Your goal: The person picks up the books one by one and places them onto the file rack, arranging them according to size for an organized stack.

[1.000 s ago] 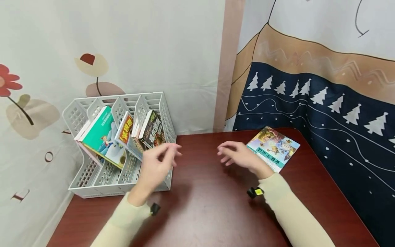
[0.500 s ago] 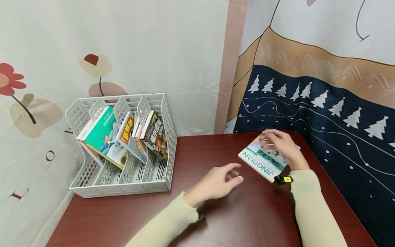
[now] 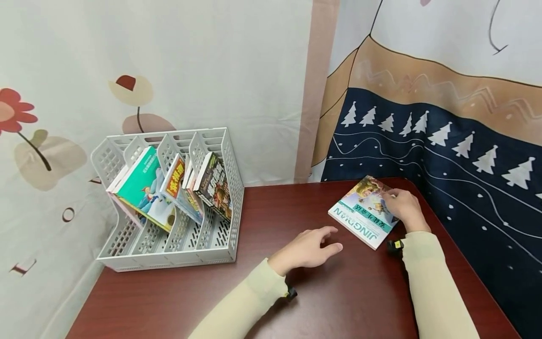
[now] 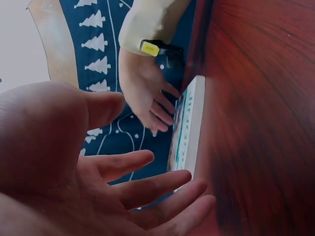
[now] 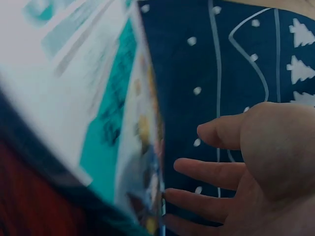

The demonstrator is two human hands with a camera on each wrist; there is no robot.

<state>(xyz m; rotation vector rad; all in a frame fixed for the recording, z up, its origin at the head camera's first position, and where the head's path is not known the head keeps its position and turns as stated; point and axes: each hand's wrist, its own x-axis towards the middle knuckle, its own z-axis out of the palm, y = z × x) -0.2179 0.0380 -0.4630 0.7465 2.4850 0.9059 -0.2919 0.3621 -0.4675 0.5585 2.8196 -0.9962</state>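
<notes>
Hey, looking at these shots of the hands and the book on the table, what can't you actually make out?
- Book: in the right wrist view its cover is motion-blurred, text unreadable.
- Right hand: head view hides whether its fingertips grip the book's far edge.
- Left hand: fills the left wrist view, blurred.
- Books in the rack: titles too small.

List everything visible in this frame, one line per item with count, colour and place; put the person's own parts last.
Book on table: one, teal and white cover with a picture, flat on the right side of the table, under the right hand's fingers.
File rack: one, white perforated plastic, left rear of the table against the wall.
Books in rack: at least three, green, orange-titled and dark covers, leaning in the slots.
Table: one, dark red wood.
Wall cloths: pale floral on the left, navy with white trees on the right.
Left hand: open, over the table centre, holding nothing.
Right hand: touching the book's right edge; grip unclear.
Sleeves: two, cream.
</notes>
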